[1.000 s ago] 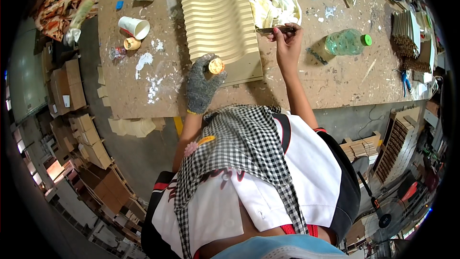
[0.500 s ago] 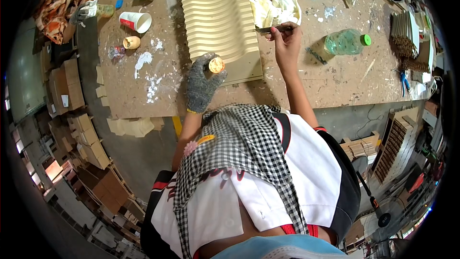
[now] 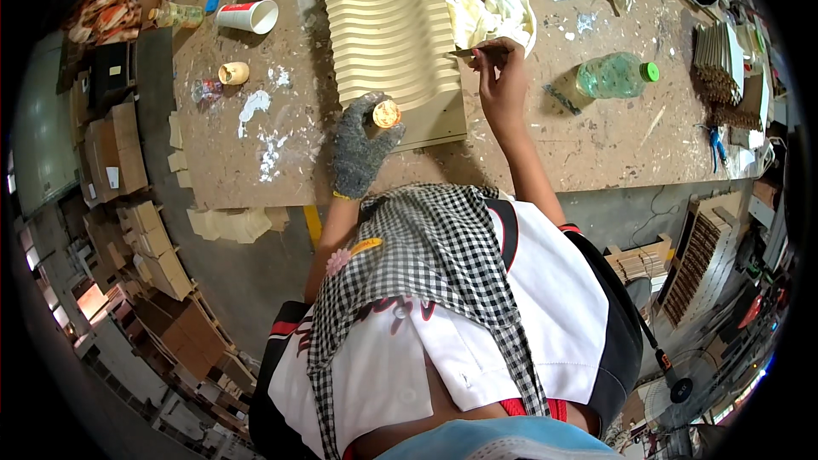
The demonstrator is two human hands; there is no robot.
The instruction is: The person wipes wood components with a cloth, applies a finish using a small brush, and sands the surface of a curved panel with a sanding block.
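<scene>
1. My gloved left hand [image 3: 360, 149] grasps 1 small round pot [image 3: 387, 114], held over the near end of the ridged cream piece [image 3: 392, 34].
2. My bare right hand [image 3: 504, 77] pinches 1 thin dark tool [image 3: 464, 53], its tip by the piece's right edge; I cannot tell if they touch.
3. Step in hand, I judge: tool work at that edge; the next move calls for a light, steady pinch.
4. Counted: 1 ridged piece; 1 pale cloth [image 3: 494, 10] just beyond my right grip; 1 green-capped bottle [image 3: 612, 76] right of it; 1 paper cup [image 3: 245, 17] and 1 tan pot [image 3: 233, 73] left of my glove.
</scene>
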